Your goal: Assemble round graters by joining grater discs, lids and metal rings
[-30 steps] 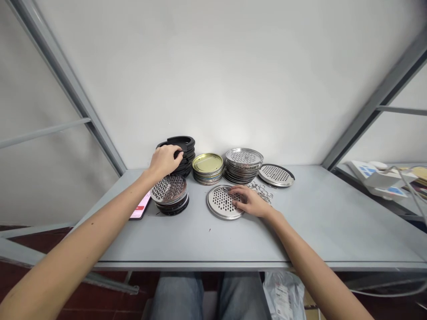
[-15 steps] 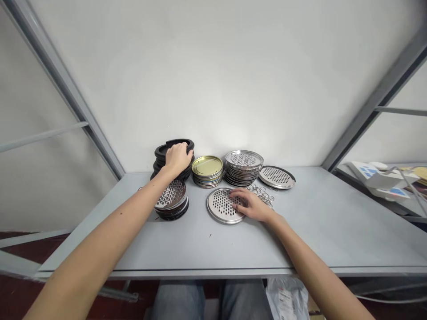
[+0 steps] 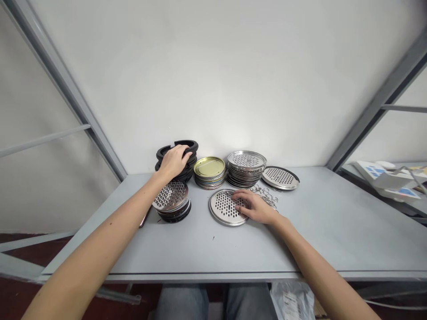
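Head view: grey table (image 3: 333, 240) is spanning between frame posts (image 3: 68, 89), wall (image 3: 213, 80) is backing 12 o'clock.
Front edge (image 3: 187, 278) is running along 6; surface is stretching wide toward 3. Left hand (image 3: 175, 160) is curling over black rings (image 3: 191, 165) at 11, can't tell if gripping; right hand (image 3: 255, 206) is resting on perforated disc (image 3: 227, 209) near centre, fingers loosely parted.

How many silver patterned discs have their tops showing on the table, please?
4: one disc at the right hand, one atop the stack right of the gold lid, one farthest right, one atop the front-left stack. More may be hidden in the stacks.
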The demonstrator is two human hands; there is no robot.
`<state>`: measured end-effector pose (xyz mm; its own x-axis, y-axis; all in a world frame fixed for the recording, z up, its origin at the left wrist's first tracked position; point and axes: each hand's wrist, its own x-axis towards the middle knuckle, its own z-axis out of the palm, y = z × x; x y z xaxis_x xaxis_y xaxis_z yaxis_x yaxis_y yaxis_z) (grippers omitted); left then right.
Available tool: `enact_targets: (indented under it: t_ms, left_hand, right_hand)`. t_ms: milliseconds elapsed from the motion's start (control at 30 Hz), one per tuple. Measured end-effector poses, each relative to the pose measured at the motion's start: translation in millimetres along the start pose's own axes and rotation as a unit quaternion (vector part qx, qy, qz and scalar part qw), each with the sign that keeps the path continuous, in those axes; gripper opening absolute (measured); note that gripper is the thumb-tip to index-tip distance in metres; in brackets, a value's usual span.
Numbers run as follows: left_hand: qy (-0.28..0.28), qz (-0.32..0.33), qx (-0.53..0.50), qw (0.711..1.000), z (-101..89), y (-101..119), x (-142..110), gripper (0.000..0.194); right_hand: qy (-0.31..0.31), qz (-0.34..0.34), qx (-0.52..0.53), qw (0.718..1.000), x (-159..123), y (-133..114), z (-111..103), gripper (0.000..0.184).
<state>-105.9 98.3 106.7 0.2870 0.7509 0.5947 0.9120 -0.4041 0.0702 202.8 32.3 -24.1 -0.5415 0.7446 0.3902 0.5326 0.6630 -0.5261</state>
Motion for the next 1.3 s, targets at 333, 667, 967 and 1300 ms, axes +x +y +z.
enact_targets:
  t_ms: [333,667,967,1300]
  left_hand:
    - [-0.033,0.062,-0.028,0.997,-8.8,-14,-5,0.033]
    - [-0.064,0.09,0.076,0.991,-5.5,6,0,0.028]
    - [-0.059,0.149,0.032,0.987,2.9,15,-6,0.025]
    - [-0.053,0.231,-0.016,0.971,0.6,28,-13,0.026]
  right_hand:
    - [0.006,0.008,-0.005,1.0,0,-2,1,0.03]
    - [0.011,0.0,-0.004,1.0,0,1,2,0.03]
    - [0.008,0.002,-0.001,1.0,0,0,1,0.031]
    - [0.009,0.006,-0.001,1.0,0,-1,0,0.031]
